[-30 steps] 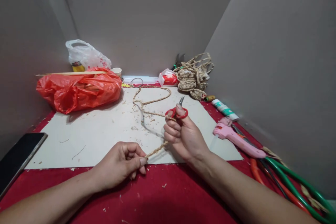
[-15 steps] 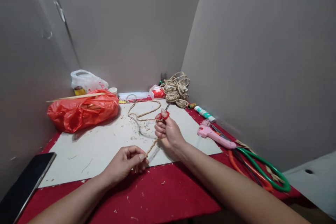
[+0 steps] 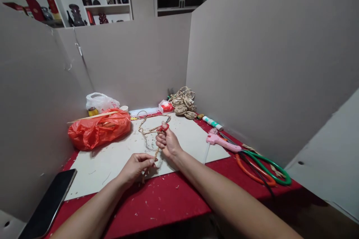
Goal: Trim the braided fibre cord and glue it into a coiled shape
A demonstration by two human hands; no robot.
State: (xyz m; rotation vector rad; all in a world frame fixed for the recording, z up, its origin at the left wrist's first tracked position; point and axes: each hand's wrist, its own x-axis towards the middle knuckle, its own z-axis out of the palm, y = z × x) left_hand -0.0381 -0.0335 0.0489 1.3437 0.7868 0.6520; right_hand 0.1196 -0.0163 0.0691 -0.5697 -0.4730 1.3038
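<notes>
Between the fingers of my left hand [image 3: 138,166] is the frayed end of a braided straw cord [image 3: 157,152]. My right hand [image 3: 168,142] is closed around red-handled scissors [image 3: 163,128], their blades pointing away from me. The cord also passes by the right hand's fingers, and whether they grip it too is partly hidden. Beyond the hands the cord runs in a loose loop over a white board [image 3: 112,164], which is sprinkled with straw scraps.
A red plastic bag [image 3: 99,130] lies at left, a phone [image 3: 50,201] in front of it. Coiled straw cord [image 3: 183,104] is heaped at the back. On the right are a pink glue gun [image 3: 223,140] and large green-handled scissors [image 3: 269,168]. Grey panels [image 3: 134,63] surround the red-covered table.
The view has tilted upward, so shelves now show above the panels. Both hands keep their holds on cord and scissors, and sit slightly closer together.
</notes>
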